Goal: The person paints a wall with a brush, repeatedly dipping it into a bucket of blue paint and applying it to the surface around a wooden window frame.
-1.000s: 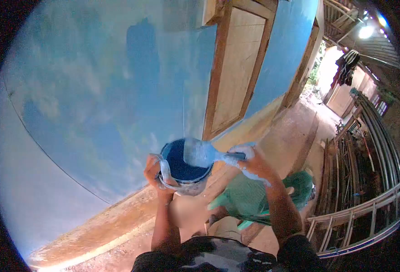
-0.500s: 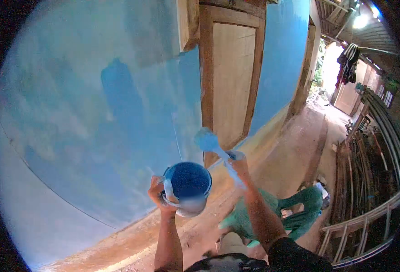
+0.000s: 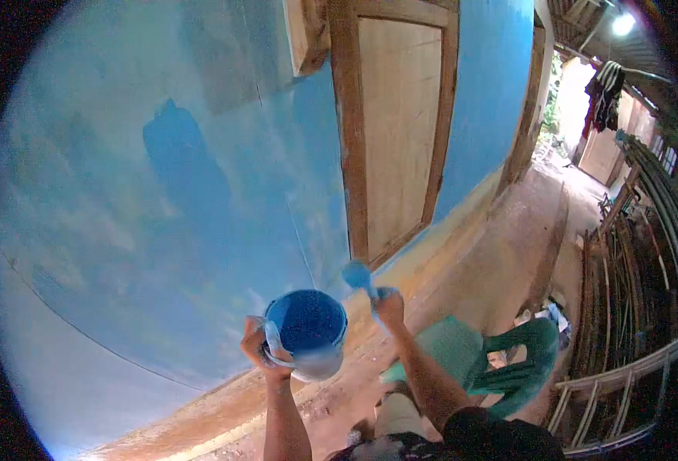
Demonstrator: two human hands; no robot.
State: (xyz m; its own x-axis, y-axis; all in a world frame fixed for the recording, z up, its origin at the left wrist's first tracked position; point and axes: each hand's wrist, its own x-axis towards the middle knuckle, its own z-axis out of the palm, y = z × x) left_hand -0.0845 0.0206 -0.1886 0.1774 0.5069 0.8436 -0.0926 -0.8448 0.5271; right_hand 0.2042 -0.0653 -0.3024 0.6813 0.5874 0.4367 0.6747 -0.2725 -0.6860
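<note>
My left hand (image 3: pixel 265 347) is closed on the left side of a small paint bucket (image 3: pixel 325 364), with a pale, paint-smeared band by its fingers. Dark blue shows inside the bucket, whose open top faces me. Just right of the rim, my right hand (image 3: pixel 389 307) grips a blue-coated paintbrush (image 3: pixel 357 274). The brush has a rounded head, pointing up and left, apart from the bucket. Behind both stands a wall (image 3: pixel 224 253) in patchy blue, with a darker blue patch (image 3: pixel 176 150) at upper left.
A wooden door (image 3: pixel 400 123) in a brown frame interrupts the wall. Beside my legs on the floor is a green plastic chair (image 3: pixel 439 353). To the right lie a bamboo ladder (image 3: pixel 623 392) and stacked poles (image 3: pixel 623 292). Clothes (image 3: pixel 604 96) hang near the bright far doorway.
The paintbrush and my right hand have come down and closer to the bucket. The bucket sits slightly lower and further left in view. The camera has shifted a little.
</note>
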